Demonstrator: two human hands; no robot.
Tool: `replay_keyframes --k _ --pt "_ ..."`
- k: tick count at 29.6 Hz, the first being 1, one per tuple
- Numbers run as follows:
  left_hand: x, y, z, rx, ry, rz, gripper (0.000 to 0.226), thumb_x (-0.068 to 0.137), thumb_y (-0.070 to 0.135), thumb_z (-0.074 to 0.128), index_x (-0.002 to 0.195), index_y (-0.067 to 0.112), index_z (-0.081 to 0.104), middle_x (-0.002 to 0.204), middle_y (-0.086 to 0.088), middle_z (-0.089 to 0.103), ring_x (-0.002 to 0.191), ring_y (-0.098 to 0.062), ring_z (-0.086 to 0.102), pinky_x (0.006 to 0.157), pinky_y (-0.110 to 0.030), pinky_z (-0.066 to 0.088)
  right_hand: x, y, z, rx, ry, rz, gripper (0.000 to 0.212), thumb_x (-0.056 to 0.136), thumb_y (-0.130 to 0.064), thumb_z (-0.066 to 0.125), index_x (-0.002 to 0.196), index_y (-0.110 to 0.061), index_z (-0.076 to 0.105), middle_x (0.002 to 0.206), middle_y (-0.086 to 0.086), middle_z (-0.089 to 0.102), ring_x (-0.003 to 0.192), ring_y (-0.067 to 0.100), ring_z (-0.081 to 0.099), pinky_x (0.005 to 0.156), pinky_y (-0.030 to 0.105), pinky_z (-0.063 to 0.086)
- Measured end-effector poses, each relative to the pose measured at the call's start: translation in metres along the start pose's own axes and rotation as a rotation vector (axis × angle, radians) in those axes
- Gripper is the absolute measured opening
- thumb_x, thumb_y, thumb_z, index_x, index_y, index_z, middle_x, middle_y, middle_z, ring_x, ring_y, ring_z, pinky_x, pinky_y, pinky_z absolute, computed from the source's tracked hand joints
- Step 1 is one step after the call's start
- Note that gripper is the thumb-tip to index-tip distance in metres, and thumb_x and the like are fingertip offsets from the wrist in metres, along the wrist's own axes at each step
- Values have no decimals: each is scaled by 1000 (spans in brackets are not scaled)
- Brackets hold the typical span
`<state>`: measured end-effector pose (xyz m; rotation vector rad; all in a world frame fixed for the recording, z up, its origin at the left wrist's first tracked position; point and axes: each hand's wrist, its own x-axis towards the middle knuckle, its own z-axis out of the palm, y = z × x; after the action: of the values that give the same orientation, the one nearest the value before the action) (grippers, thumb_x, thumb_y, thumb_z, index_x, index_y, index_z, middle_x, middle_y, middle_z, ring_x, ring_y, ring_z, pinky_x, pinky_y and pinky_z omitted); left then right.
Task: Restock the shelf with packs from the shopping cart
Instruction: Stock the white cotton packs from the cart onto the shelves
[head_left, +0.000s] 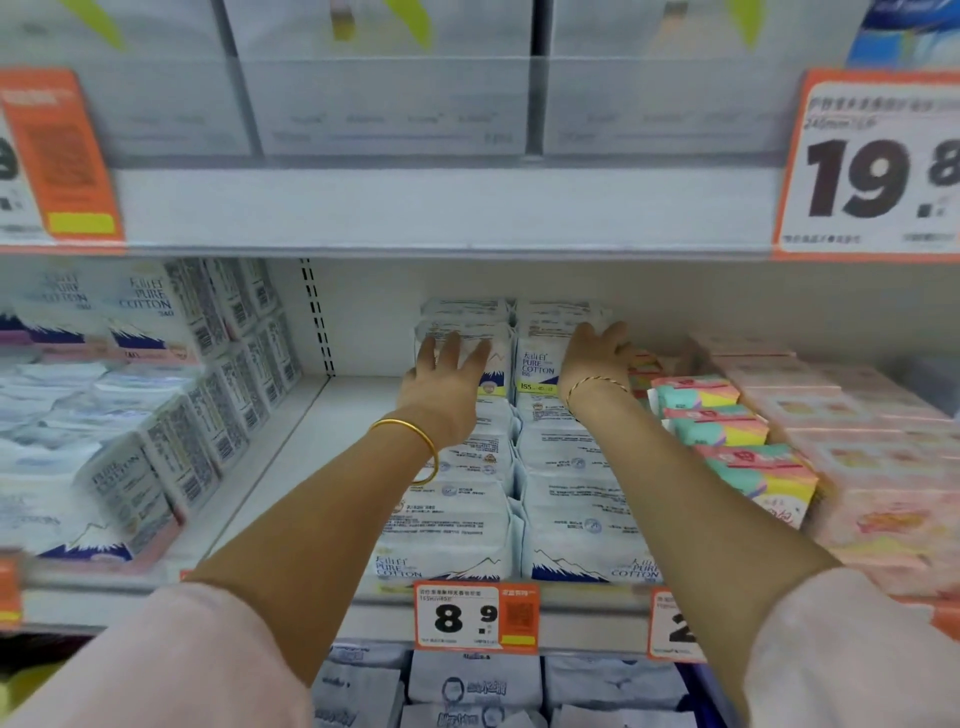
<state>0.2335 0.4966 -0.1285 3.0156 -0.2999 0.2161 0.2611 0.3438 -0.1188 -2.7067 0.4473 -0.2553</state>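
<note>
— White cotton-pad packs (519, 499) fill two rows running back from the shelf edge (571, 608), above the 8.9 price tag (475, 616). Where are the hands?

— Both are reaching deep. The left hand (447, 371) lies flat, fingers spread, against the face of the upright pack at the back of the left row (498, 358). The right hand (595, 356) rests open on the upright pack behind the right row (535, 358), fingers draped over its top corner. Neither is closed around anything.

— So it's squaring up, not placing?

— That's my reading. The shopping cart isn't in view, and no pack is in either grip.

— How would you do it well?

— Press with flat palms, evenly on both rows, so the soft wrappers slide back without buckling. Keep the printed fronts facing out and the two rows level with each other. Mind the right forearm: it passes just beside the pastel striped packs (727, 431), and a careless elbow could tip them. The bare shelf floor (332, 441) on the left looks ready for more stock.
</note>
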Motion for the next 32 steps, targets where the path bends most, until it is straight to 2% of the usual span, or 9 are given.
replay_keyframes --k 6,10,14,16,19,22,25,29,32 --pt "-28 -12 -27 -10 -54 29 84 83 -5 43 150 30 6 159 -6 -1 145 -33 -1 115 -50 15 -55 -8 -4 12 214 -318 60 87 8 41 143 -6 26 153 24 12 140 40 16 106 44 34" --pt "-98 -38 -64 -42 -232 69 74 88 -2 42 150 22 10 157 -9 11 144 -29 11 118 -39 12 -138 -20 -2 137 -22 -650 49 90 -2 49 137 -11 37 142 12 34 130 29 33 102 34 38" --pt "-195 -72 -99 -43 -480 -22 56 94 17 49 145 22 28 149 -4 32 136 -22 34 112 -39 28 -237 -37 8 254 -285 -952 39 95 -14 48 134 -15 45 133 7 43 117 25 47 97 36 42" --pt "-243 -88 -104 -15 -574 -71 52 93 26 52 142 20 34 146 -3 38 131 -21 39 108 -37 32 -279 -42 13 327 -412 -1001 35 96 -17 48 131 -17 49 129 6 47 112 23 52 95 36 43" --pt "-306 -104 -104 18 -674 -111 51 90 39 56 135 17 42 141 -6 44 122 -20 45 99 -30 36 -320 -42 22 381 -556 -1055 31 95 -17 52 126 -16 54 124 3 56 107 16 54 87 20 40" --pt "-349 -106 -103 65 -869 -239 73 85 54 56 145 21 29 153 2 26 138 -18 29 105 -30 31 -342 -41 28 424 -667 -1047 31 94 -13 53 124 -14 56 118 0 59 92 5 50 73 10 34" --pt "-374 -102 -85 130 -1003 -251 89 76 64 60 146 26 20 152 1 21 138 -24 27 106 -38 32 -353 -39 35 432 -674 -1022 29 94 -13 51 121 -16 58 107 -4 58 80 2 51 66 11 38" --pt "-388 -96 -53 123 -1003 -168 88 69 63 69 139 39 20 134 -4 30 123 -30 40 101 -49 39 -360 -36 36 444 -688 -983 27 93 -13 51 119 -16 59 106 -3 58 94 14 60 82 20 46" --pt "-388 -99 -45 -1 -989 -158 76 69 57 73 129 41 30 123 1 30 119 -28 41 101 -47 39 -360 -31 34 466 -695 -952 27 93 -15 52 120 -17 59 106 -2 60 96 16 61 84 23 45"
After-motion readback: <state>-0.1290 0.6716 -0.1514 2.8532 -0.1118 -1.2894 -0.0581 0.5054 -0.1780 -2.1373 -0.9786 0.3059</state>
